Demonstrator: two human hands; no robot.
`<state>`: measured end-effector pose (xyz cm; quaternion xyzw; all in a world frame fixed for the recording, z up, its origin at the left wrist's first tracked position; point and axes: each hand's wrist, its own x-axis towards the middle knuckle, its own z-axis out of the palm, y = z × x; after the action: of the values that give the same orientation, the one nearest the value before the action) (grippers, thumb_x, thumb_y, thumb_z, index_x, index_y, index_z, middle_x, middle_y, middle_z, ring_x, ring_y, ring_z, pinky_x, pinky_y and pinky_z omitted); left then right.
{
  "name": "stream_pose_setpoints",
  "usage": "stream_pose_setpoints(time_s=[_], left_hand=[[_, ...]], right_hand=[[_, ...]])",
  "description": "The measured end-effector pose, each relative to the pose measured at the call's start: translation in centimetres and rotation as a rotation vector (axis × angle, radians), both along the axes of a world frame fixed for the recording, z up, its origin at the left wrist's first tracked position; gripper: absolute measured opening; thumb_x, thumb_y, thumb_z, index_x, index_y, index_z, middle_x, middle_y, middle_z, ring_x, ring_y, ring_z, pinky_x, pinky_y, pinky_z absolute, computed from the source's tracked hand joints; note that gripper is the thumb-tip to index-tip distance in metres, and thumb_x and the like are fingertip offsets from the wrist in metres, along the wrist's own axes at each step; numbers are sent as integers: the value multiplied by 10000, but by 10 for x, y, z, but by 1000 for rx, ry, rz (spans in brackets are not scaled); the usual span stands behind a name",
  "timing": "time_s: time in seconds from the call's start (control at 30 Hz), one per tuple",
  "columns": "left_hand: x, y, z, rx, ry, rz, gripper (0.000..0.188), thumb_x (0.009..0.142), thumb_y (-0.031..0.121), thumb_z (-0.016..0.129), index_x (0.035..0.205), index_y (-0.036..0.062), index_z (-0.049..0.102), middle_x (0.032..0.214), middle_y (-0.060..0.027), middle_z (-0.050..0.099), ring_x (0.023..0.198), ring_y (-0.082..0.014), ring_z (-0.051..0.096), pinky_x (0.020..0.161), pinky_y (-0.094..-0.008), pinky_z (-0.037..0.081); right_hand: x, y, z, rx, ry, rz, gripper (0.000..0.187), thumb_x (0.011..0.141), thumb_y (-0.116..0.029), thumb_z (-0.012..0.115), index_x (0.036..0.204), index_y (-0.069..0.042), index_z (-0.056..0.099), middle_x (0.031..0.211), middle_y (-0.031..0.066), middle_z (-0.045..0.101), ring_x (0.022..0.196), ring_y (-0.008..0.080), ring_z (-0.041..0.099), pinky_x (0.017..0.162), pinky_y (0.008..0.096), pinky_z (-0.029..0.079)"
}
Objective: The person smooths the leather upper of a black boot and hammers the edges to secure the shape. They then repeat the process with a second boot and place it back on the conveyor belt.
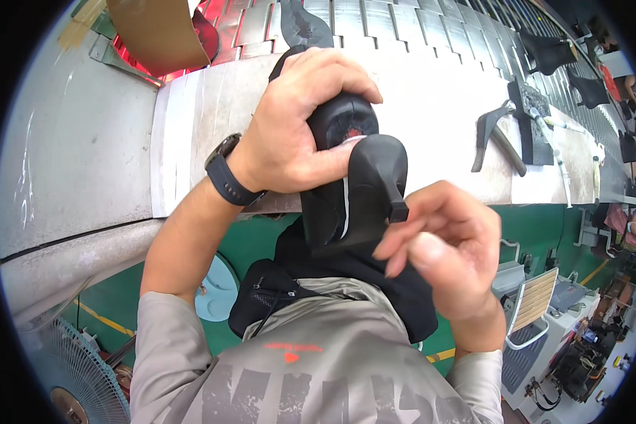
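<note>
Bench ahead, hammer lying on it. The black high-heeled shoe sits above its near edge, against your body. Left hand wraps the shoe's back firmly; it looks light, stiff-soled, upper probably soft. Right hand, fingers loosely curled, holds nothing beside the heel tip.

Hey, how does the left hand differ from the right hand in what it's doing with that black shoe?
The left hand wraps around the black shoe from above, fingers curled over it; the right hand sits lower, fingers loosely bent beside the heel, gripping nothing firmly. The left hand's wrist carries a dark watch; the right hand's wrist is bare. Both are bare hands, close to the shoe.
</note>
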<state>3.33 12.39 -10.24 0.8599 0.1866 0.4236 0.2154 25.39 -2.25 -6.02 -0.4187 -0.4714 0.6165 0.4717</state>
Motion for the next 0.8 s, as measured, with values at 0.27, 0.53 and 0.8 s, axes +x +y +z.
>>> stream_pose_setpoints(time_s=[0.27, 0.53, 0.8], left_hand=[[-6, 4, 2, -167, -49, -34, 422, 964, 382, 586, 1061, -5, 724, 1099, -177, 708, 954, -290, 637, 942, -421, 489], [-1, 8, -2, -196, -74, 16, 493, 1083, 351, 393, 984, 19, 745, 959, -116, 750, 916, -259, 629, 1006, -422, 403], [-3, 10, -4, -182, -80, -3, 475, 1084, 335, 400, 971, 23, 739, 943, -112, 740, 885, -254, 613, 1000, -419, 397]], right_hand=[[-18, 26, 27, -458, 58, 120, 321, 1051, -205, 623, 1087, 110, 668, 822, 174, 732, 666, 196, 726, 637, 309, 619], [-26, 22, 18, -533, 396, 57, 318, 1083, -185, 571, 1170, 115, 634, 894, 213, 753, 712, 257, 766, 676, 318, 637], [-30, 27, 13, -541, 441, 43, 349, 1099, -218, 558, 1196, 109, 631, 893, 214, 753, 718, 261, 770, 677, 322, 639]])
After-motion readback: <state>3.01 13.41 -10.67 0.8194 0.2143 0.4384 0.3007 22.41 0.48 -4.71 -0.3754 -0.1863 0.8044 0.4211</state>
